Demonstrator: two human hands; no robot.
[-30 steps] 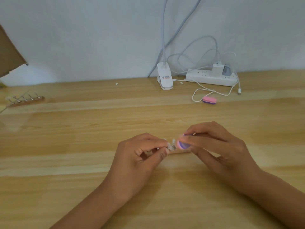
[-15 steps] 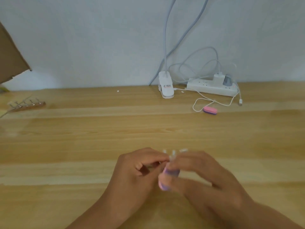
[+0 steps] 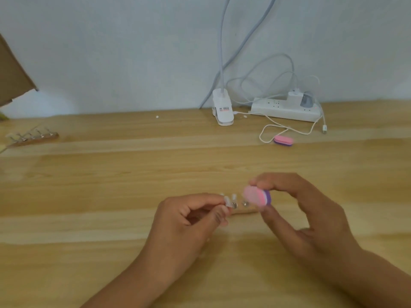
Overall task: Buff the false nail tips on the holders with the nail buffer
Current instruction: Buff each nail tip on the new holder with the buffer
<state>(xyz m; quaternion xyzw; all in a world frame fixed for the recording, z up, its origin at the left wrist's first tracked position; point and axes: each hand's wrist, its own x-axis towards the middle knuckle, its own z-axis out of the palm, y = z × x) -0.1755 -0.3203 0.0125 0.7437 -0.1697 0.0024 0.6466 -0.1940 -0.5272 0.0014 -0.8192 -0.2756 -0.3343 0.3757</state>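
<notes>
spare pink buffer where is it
Head view, back right: the spare buffer lies beside the white cable loop, in front of the power strip.

I am seeing only one printed thing: a small label (image 3: 224,109) sitting on the white clip (image 3: 223,112) at the back of the table (image 3: 111,174). It is showing a few rows of dark print above a red band, perhaps with pale lettering in it. The characters are coming out too small and blurred for me to read a single word or number. Nothing else in front of me is carrying writing I can make out.
</notes>
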